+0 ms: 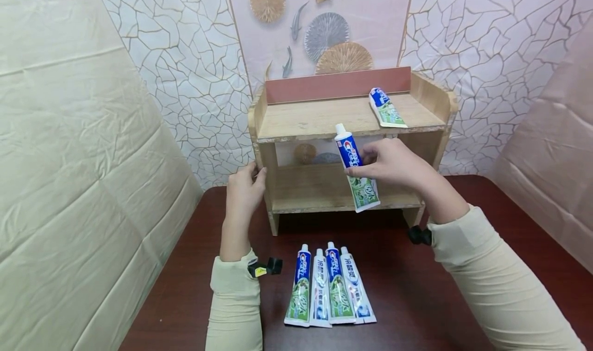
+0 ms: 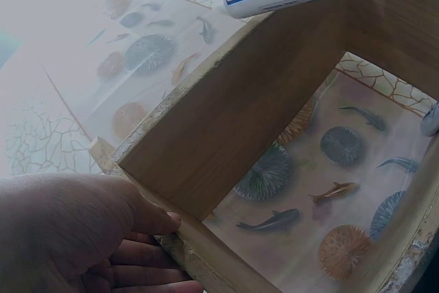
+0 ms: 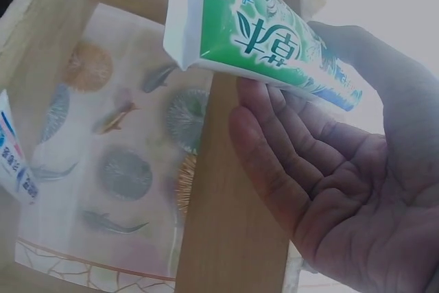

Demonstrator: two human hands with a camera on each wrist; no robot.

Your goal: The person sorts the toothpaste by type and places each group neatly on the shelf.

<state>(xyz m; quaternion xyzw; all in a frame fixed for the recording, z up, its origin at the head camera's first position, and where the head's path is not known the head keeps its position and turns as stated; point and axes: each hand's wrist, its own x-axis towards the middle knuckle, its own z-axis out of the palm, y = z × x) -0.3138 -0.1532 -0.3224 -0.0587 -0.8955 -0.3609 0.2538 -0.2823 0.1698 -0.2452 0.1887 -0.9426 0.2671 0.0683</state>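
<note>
My right hand (image 1: 394, 163) pinches a blue-and-green toothpaste tube (image 1: 366, 191) between thumb and fingers, cap up, in front of a small wooden shelf (image 1: 306, 119). In the right wrist view, the tube's green end (image 3: 257, 39) lies above the fingers. My left hand (image 1: 243, 191) holds the shelf's left side panel, its thumb at the front edge (image 2: 188, 245). Another blue-and-green tube (image 1: 388, 111) lies on the top board at the right. White-and-blue toothpaste (image 3: 15, 159) shows inside the lower compartment in the right wrist view; my right hand hides that spot from the head view.
Several toothpaste tubes lie side by side on the dark red table (image 1: 180, 289), caps toward the shelf: blue-and-green ones (image 1: 298, 294) alternate with white ones (image 1: 320, 294). A patterned wall cloth (image 1: 185, 57) hangs behind the shelf. Pale cloth (image 1: 83, 160) hangs at the left.
</note>
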